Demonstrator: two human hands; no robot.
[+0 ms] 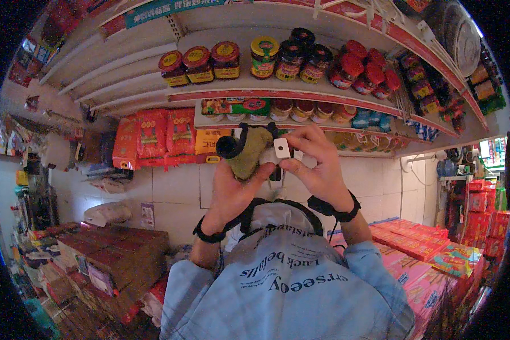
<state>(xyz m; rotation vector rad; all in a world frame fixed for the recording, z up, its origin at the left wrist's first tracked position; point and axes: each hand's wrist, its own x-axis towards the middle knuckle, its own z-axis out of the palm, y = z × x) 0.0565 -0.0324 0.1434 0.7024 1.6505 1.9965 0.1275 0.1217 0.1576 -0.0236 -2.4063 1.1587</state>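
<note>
My left hand (234, 190) is closed around the lower part of an olive-green tapered object (251, 154). A black round end (229, 147) sticks out on its left, and dark straps show at its top; its kind I cannot make out. My right hand (318, 164) pinches a small white block with a dark round hole (281, 148) between thumb and fingers. The block sits right beside the green object, close to my left thumb. Whether the two touch is unclear. Both wrists wear black bands.
Ahead, a shelf (153, 97) carries jars with red (225, 61), yellow (264, 56) and black lids. Red packets (151, 137) hang or stand below at left. Brown cartons (116, 255) are stacked at lower left, with pink and red boxes (405, 238) at lower right.
</note>
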